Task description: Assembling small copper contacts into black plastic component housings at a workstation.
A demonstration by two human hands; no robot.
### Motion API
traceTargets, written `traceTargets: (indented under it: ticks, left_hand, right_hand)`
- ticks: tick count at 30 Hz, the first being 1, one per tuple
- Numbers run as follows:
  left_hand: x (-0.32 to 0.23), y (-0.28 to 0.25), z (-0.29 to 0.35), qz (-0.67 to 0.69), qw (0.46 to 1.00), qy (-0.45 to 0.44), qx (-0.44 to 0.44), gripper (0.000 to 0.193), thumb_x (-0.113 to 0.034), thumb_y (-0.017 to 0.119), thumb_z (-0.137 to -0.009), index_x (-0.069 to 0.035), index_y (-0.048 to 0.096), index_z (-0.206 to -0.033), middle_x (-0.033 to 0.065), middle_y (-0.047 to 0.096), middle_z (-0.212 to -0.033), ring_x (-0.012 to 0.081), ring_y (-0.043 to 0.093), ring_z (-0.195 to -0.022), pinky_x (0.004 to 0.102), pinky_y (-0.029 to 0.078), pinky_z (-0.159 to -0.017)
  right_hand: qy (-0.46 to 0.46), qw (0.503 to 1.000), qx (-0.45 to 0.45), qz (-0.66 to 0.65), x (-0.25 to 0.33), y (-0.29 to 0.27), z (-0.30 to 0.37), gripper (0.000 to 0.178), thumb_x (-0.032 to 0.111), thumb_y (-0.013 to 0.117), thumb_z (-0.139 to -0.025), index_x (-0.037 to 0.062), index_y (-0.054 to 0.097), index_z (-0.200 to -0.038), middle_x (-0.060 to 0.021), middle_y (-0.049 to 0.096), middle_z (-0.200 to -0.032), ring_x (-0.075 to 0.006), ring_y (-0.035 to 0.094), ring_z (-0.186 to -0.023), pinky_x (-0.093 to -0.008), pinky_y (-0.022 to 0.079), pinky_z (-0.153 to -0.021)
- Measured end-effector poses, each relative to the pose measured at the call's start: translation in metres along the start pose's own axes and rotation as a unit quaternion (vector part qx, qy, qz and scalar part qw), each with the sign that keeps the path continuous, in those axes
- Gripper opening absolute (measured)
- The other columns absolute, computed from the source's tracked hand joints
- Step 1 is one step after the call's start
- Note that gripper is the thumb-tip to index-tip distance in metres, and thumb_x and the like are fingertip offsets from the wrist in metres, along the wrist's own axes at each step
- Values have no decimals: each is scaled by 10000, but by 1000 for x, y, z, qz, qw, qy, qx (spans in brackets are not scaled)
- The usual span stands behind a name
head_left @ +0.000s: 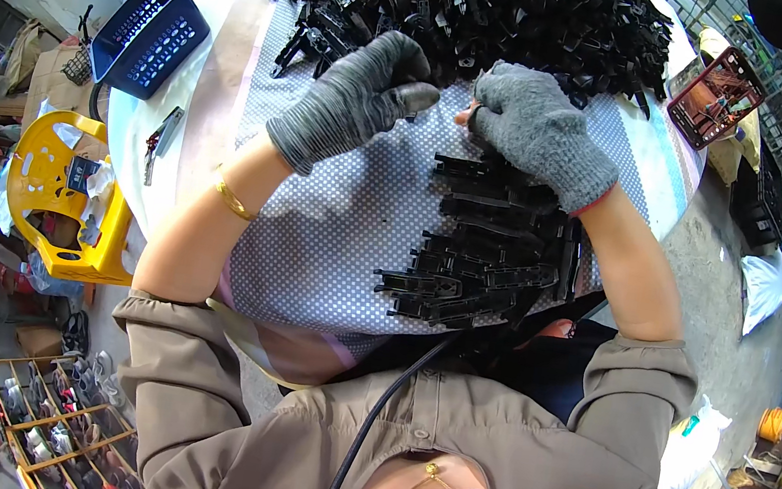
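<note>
Seemingly you're partway: black parts (pixel 502 213) lie in rows near you, a larger heap (pixel 486 16) left across the bench (pixel 313 223). Your left hand (pixel 359 88) curls, thumb apart; whether the bent fingers of your right hand (pixel 539 130) pinch anything, I can't tell.

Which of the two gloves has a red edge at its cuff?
The plain light-grey glove on the right hand, red-trimmed at the wrist; the left hand wears a streaked, darker glove with no red showing.
</note>
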State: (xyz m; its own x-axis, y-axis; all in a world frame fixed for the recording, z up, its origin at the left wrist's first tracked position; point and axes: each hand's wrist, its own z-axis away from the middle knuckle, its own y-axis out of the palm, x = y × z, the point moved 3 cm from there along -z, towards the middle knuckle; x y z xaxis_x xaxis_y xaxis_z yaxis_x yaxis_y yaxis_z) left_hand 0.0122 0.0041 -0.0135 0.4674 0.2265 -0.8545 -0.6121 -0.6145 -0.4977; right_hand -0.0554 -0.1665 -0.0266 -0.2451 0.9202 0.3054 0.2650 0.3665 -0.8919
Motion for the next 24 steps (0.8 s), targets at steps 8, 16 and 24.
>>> traceTargets:
  ticks: [8, 16, 24]
  left_hand:
    - [-10, 16, 16, -344, 927, 95, 117, 301, -126, 621, -777, -49, 552, -1060, 121, 599, -910, 241, 602, -737, 321, 508, -708]
    - [-19, 5, 12, 44, 992, 118, 23, 387, -63, 635, -751, -67, 485, -1107, 66, 580, -821, 170, 574, -754, 300, 501, -693]
    - [-4, 9, 6, 386, 921, -14, -54, 224, -45, 631, -781, -16, 515, -971, 94, 604, -837, 179, 630, -732, 283, 544, -659]
  right_hand:
    - [-42, 998, -24, 43, 1, -2, 10, 136, 106, 605, -727, 18, 580, -828, -111, 571, -797, -266, 565, -764, -346, 468, -697]
    - [122, 975, 43, -182, 0, -17, 0, 161, 69, 517, -807, 44, 596, -945, -33, 561, -744, -113, 576, -691, -259, 491, -606]
    - [191, 789, 15, -584, -6, -7, 6, 235, 147, 534, -860, 24, 578, -1056, -62, 596, -894, -145, 606, -788, -260, 507, -657]
